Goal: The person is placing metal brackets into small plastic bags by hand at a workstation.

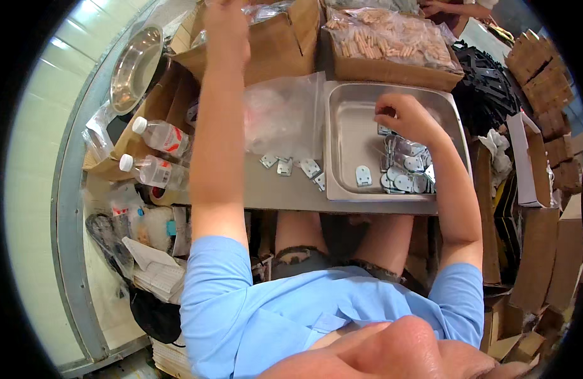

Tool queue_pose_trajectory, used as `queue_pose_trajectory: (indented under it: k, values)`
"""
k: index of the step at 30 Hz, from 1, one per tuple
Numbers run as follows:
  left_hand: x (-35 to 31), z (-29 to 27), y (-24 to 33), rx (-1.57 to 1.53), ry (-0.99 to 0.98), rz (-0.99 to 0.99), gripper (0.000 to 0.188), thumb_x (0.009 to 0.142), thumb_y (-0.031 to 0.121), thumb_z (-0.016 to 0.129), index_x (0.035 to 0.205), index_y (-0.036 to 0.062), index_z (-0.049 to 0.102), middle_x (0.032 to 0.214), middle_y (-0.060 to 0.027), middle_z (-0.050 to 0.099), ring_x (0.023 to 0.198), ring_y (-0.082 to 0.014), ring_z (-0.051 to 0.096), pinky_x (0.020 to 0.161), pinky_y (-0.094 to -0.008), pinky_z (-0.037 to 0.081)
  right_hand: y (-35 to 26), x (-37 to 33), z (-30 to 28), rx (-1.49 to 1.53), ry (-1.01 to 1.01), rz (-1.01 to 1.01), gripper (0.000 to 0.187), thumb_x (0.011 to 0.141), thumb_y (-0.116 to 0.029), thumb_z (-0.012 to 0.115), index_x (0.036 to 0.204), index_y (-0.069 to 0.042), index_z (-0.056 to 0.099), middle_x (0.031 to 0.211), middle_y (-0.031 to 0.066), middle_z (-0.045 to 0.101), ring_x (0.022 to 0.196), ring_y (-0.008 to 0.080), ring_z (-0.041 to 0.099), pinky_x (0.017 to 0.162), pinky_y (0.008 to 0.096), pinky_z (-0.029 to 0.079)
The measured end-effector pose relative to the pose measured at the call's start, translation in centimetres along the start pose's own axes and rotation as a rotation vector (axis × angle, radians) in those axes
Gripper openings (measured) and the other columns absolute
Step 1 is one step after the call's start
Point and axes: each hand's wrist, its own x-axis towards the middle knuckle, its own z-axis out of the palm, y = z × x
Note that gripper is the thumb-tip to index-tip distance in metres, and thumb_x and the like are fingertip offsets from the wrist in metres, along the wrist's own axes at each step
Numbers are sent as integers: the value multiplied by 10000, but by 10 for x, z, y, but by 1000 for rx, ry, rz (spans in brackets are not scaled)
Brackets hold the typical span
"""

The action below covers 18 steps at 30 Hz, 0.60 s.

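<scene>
My left arm reaches far forward to the open cardboard box (272, 47) at the back left. My left hand (228, 31) is blurred there, and its fingers are cut off by the upper edge. Over the steel tray (342, 139) my right hand (408, 117) is bent down with fingers curled and thumb close to them. A metal piece shows right under the fingertips; whether they grip it I cannot tell. Small silvery hinge-like plates (405, 180) lie heaped in the tray, with one plate (363, 175) apart. More such plates (310, 168) lie on the table beside a clear plastic bag (285, 120).
Behind the tray stands a carton (399, 72) of bagged copper-coloured parts. Two plastic bottles (165, 138) lean at the left, below a steel bowl (136, 69). Black parts (484, 82) are piled at the right. Another person's hand (437, 7) shows at the back.
</scene>
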Motion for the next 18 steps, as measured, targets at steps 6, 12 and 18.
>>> queue_pose_trajectory:
  k: [6,12,18]
  values:
    - [-114,2,-23,614,-684,-254,186,836,159,621,955,15,623,887,-26,625,798,-94,558,722,-252,460,12,0,-18,-224,200,48,185,787,-178,614,894,-28,628,818,167,642,781,326,618,696,383,483]
    - [-150,51,-41,502,-842,-200,221,817,180,626,946,2,614,882,-89,636,814,-161,601,723,-292,483,49,-15,-43,-416,-42,367,395,686,-233,731,1025,-63,621,1015,139,651,974,303,605,832,383,473]
    - [-163,69,-65,397,-848,-339,227,827,183,641,968,9,602,871,-58,625,780,-109,573,711,-269,480,58,-7,-28,-420,-332,257,401,621,-64,740,991,-17,592,867,111,642,791,245,620,701,346,496]
